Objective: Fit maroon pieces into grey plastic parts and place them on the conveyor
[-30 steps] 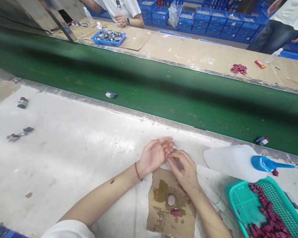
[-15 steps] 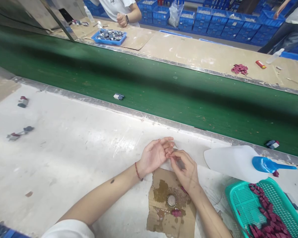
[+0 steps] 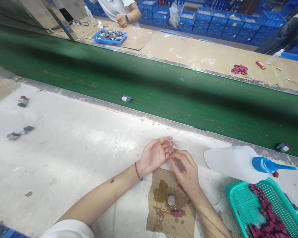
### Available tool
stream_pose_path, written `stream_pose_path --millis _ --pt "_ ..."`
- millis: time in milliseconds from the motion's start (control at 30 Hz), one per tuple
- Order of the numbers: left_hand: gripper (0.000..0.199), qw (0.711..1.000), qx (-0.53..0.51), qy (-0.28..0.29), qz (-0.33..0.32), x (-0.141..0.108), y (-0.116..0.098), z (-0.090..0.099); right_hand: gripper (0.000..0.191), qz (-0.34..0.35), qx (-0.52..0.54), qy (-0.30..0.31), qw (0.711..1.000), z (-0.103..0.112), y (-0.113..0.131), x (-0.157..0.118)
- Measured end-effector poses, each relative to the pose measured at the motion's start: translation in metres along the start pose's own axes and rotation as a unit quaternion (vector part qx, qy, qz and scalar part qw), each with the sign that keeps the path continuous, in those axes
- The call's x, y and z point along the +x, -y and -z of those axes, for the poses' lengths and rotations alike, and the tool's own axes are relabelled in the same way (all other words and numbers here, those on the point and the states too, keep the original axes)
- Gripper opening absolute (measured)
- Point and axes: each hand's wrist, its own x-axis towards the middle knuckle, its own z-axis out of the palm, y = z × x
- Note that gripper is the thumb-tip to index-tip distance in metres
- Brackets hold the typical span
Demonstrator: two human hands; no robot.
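Observation:
Palm up above the white table, my left hand is open, its fingers loosely curled. My right hand meets it at the fingertips, thumb and forefinger pinched together; whatever lies between them is too small to make out. Under my right wrist is a stained piece of cardboard. On it sit a bottle cap and a small maroon piece, with a thin stick between wet patches. A second maroon bit is partly hidden by my right hand.
Right of my hands lies a white squeeze bottle with a blue nozzle. Beside it stands a green basket of maroon pieces. A green conveyor belt carries small grey parts. A co-worker sits across it.
The grey parts on the belt have moved to the right. My hands stay almost in place, fingertips still together. The person at the far right has shifted.

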Motion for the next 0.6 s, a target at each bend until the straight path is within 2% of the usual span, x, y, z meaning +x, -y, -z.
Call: stream_pose_path --millis 400,600 --pt "0.028 1.0 0.003 0.02 -0.002 0.0004 0.0005 -0.0001 0.013 -0.005 0.009 -0.015 1.0 -0.0019 -0.0016 0.0006" --pt "0.026 1.0 0.02 0.02 -0.006 0.0001 0.0009 -0.0008 0.013 -0.025 0.016 0.001 1.0 -0.0005 -0.0002 0.0021"
